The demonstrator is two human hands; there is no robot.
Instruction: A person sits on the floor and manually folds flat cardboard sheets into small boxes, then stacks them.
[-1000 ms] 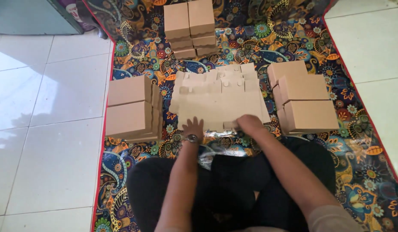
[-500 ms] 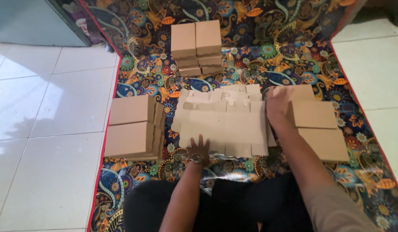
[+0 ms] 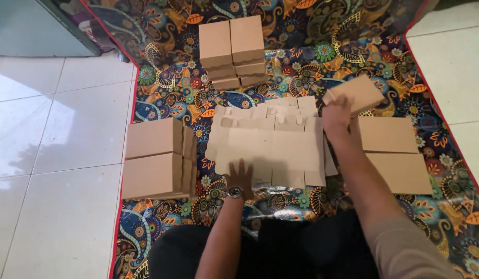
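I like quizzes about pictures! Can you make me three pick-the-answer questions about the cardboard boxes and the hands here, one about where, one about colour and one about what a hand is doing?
1. Where is the left hand?
A. flat on the near edge of the flat cardboard sheets
B. on the white tiles
C. on the far boxes

2. What colour are the folded boxes at the far end of the mat?
A. blue
B. brown
C. white

3. What is the right hand doing?
A. lying empty on the mat
B. resting in the lap
C. holding a tilted box off the mat

Answers: 1 A, its fingers spread on the sheets; 2 B, they are plain brown cardboard; 3 C, the box sits tilted in its grip above the stack.
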